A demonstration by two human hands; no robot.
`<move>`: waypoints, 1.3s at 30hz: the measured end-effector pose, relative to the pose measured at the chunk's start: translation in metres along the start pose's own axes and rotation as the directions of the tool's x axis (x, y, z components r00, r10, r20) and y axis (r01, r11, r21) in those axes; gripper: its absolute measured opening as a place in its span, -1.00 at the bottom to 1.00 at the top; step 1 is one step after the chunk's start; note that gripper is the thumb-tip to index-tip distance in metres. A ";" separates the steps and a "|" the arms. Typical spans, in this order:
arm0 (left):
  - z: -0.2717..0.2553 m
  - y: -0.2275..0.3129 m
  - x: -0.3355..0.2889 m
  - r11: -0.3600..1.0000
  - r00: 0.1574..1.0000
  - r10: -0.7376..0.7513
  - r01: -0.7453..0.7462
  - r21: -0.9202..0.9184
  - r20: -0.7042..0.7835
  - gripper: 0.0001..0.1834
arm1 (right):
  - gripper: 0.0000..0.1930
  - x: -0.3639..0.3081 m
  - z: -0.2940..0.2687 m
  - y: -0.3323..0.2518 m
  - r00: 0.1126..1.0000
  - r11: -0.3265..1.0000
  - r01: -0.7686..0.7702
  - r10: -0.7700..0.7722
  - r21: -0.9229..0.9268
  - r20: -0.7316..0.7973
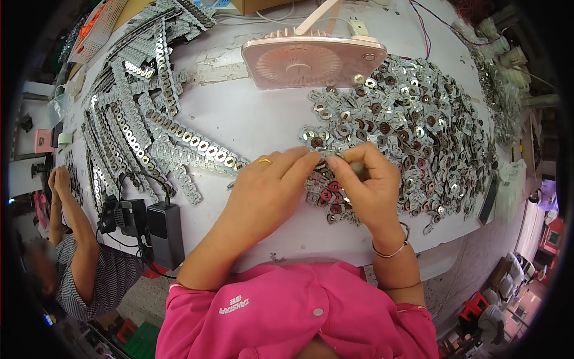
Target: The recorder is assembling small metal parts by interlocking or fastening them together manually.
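- Pinching with both hands, you hold one small metal piece [330, 159] between them, just above the near edge of the loose heap [406, 125] on the white bench [251, 119].
- Your left hand [269, 185] comes in from the lower left; its grip is closed, fingertips [311, 160] pressed together on the left end of the piece. One gold ring [264, 160] sits on that hand.
- Your right hand [368, 185] meets it from the right, thumb and forefinger likewise clamped on the same piece; one thin bangle [391, 250] circles that wrist.
- The piece is mostly hidden by your fingers. What shows runs roughly left to right between the two grips; which end leads, you cannot tell.
- The loose heap spreads right of your hands: separate silver and dark-centred discs, too many and too overlapped to count.
- Left of your hands lie long strips [179, 140] of the same discs joined in rows, fanned from upper left toward the bench's middle; also too many to count.
- One pink fan [314, 63] lies at the far side of the bench, face tilted toward you.
- One black power adapter [164, 230] hangs at the near left edge.
- Another person's arm [69, 209] shows at far left.
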State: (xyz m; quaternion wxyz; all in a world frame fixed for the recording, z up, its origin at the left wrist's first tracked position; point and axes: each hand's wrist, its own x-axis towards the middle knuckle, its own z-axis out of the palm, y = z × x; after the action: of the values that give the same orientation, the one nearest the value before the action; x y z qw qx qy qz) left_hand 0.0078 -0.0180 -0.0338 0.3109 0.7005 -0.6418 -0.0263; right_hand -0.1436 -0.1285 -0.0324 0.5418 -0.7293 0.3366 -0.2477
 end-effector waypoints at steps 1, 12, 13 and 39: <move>-0.006 -0.001 0.000 1.000 0.999 0.007 -0.007 0.003 0.032 -0.64 | -0.88 0.001 -0.003 0.000 1.000 0.997 0.024 -0.026 -0.076 -0.014; -0.009 -0.004 0.000 0.978 0.980 -0.112 0.139 -0.157 0.165 -0.62 | -0.91 0.002 -0.007 0.010 0.990 0.995 0.101 -0.098 0.019 -0.103; -0.009 -0.002 0.001 0.966 0.980 -0.139 0.166 -0.197 0.144 -0.65 | -0.90 0.001 -0.012 0.005 0.998 0.999 0.038 -0.036 0.025 -0.058; -0.010 -0.001 0.004 0.999 1.000 0.018 -0.017 -0.048 0.011 -0.81 | -0.80 -0.003 0.001 0.004 0.989 0.998 0.049 -0.054 0.041 0.135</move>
State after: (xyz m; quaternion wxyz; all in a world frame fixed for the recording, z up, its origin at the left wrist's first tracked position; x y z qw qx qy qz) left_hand 0.0142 -0.0172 -0.0247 0.3242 0.6870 -0.6489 -0.0431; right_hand -0.1458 -0.1264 -0.0360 0.5704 -0.7427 0.2752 -0.2176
